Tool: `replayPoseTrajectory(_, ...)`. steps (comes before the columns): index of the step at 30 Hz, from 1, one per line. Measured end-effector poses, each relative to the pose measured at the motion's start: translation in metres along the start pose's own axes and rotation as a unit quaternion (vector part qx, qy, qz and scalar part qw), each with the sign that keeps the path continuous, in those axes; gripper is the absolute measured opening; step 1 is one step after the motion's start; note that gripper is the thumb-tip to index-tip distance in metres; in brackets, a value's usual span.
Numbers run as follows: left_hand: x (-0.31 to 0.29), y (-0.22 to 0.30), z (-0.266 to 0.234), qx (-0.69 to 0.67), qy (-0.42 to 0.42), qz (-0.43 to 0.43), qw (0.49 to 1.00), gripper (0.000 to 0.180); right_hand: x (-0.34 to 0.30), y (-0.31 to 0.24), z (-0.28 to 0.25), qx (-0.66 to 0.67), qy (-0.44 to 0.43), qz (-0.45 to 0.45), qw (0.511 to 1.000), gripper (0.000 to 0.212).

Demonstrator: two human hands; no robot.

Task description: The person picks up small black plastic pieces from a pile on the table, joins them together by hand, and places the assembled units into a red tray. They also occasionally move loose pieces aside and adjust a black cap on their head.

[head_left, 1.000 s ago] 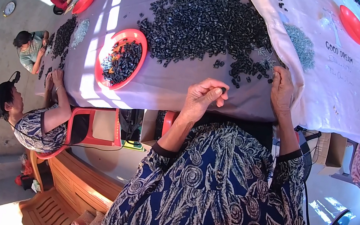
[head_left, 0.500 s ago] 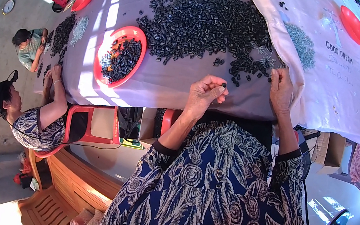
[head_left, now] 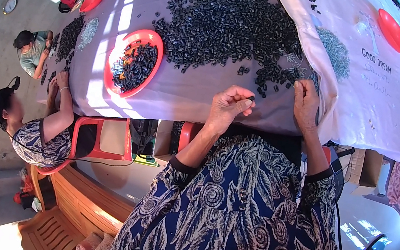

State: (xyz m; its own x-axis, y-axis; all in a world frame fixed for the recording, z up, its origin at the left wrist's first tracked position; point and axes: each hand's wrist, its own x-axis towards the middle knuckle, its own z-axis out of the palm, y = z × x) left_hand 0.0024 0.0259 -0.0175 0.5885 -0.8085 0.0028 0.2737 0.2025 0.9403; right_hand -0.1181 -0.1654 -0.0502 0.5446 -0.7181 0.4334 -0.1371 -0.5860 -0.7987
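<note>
My left hand [head_left: 230, 106] is closed in a pinch on a small black plastic piece [head_left: 251, 98], held just above the near side of the cloth-covered table [head_left: 200, 93]. My right hand [head_left: 307, 106] is to its right, thumb and fingers pressed together at the near right edge of a large heap of black plastic pieces [head_left: 226, 29]. Whatever those fingertips hold, if anything, is too small to make out. Beside them at the heap's right edge lie some small silvery screw-like pieces [head_left: 295, 61].
A red plastic basin [head_left: 157, 59] with black pieces stands left of the heap. Beyond a fold of pale cloth [head_left: 323, 50] lies a pile of silvery pieces [head_left: 335, 52]. Another red basin [head_left: 393, 31] is at the far right. A person [head_left: 42, 135] sits at the left, others farther along.
My right hand has moved a little left and nearer to me, its fingers still together. The left hand has shifted slightly right and keeps the black plastic piece.
</note>
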Motion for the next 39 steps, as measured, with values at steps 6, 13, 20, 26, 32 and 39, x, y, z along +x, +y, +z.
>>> replayPoseTrajectory(6,0.001,0.0,-0.002,-0.009,0.018,-0.015,1.0,0.011,0.004,0.002,-0.005,0.216,-0.058,0.2,0.954,0.012)
replayPoseTrajectory(13,0.001,-0.005,0.004,0.012,0.034,-0.071,0.997,0.007,0.005,-0.009,-0.003,0.3,-0.107,0.213,0.924,0.011)
replayPoseTrajectory(20,0.01,-0.008,0.031,-0.039,-0.01,-0.05,0.998,0.01,-0.004,-0.039,-0.008,0.316,-0.201,0.125,0.919,0.011)
replayPoseTrajectory(26,0.013,-0.007,0.042,0.057,-0.013,0.002,0.998,0.009,-0.007,-0.056,-0.013,0.271,-0.211,0.093,0.935,0.011)
replayPoseTrajectory(32,0.012,-0.01,0.044,0.115,0.014,0.018,0.993,0.007,-0.01,-0.064,-0.013,0.231,-0.228,0.083,0.942,0.01)
replayPoseTrajectory(39,0.007,-0.016,0.044,0.25,0.026,0.082,0.964,0.007,-0.013,-0.066,-0.011,0.228,-0.226,0.067,0.945,0.007)
